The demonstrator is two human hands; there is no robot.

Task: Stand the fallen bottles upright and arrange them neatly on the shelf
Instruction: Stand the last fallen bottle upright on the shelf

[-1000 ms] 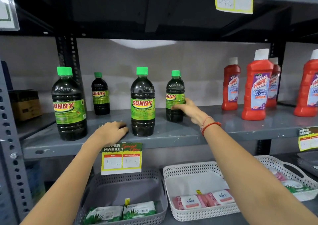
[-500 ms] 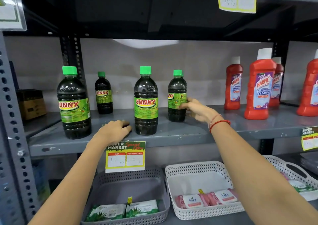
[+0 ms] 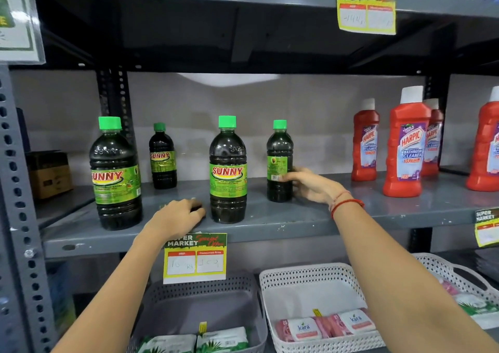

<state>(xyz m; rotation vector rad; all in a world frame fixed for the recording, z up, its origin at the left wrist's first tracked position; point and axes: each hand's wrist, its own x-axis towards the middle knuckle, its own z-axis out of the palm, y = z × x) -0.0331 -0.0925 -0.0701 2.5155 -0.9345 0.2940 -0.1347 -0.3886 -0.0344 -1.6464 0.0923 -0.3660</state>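
Four dark SUNNY bottles with green caps stand upright on the grey shelf [image 3: 310,217]. A large one [image 3: 116,174] is at the front left, and a small one [image 3: 162,158] stands behind it near the back. Another large bottle [image 3: 228,171] is at the front middle. The small bottle on the right [image 3: 279,147] shows its barcode side, and my right hand [image 3: 310,184] wraps its lower half from the right. My left hand [image 3: 175,217] rests on the shelf with curled fingers, just left of the middle bottle's base, holding nothing.
Several red Harpic bottles [image 3: 407,147] stand at the shelf's right end. A cardboard box [image 3: 50,174] sits at far left behind the perforated post [image 3: 19,190]. A price tag [image 3: 195,258] hangs from the shelf edge. Below are a grey basket [image 3: 199,306] and a white basket [image 3: 310,290] with packets.
My right hand has turned the small right bottle, so its SUNNY logo has swung away and the barcode side now faces me. My left hand has stayed on the shelf.
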